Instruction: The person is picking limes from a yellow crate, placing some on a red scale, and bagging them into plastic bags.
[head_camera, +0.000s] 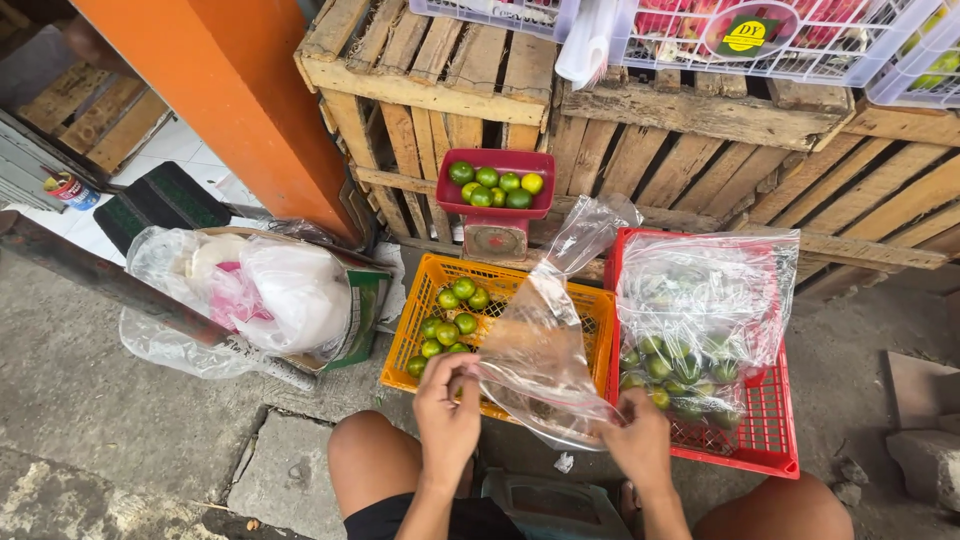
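Single view only, from a camera worn on the person's head. It looks steeply down and forward over the bare knees to the concrete floor (120, 400). Both hands sit close beneath the lens, low in the frame at centre. The orange crate (420, 330) and red crate (770, 440) lie just beyond, at near range. Facing direction is toward the stacked wooden crates (700, 150), which fill the upper frame. An orange pillar (250, 90) bounds the upper left. No second view shares the scene.

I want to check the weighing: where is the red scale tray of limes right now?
In the head view, the red scale tray sits top centre, against the wooden crates, just behind the orange basket.
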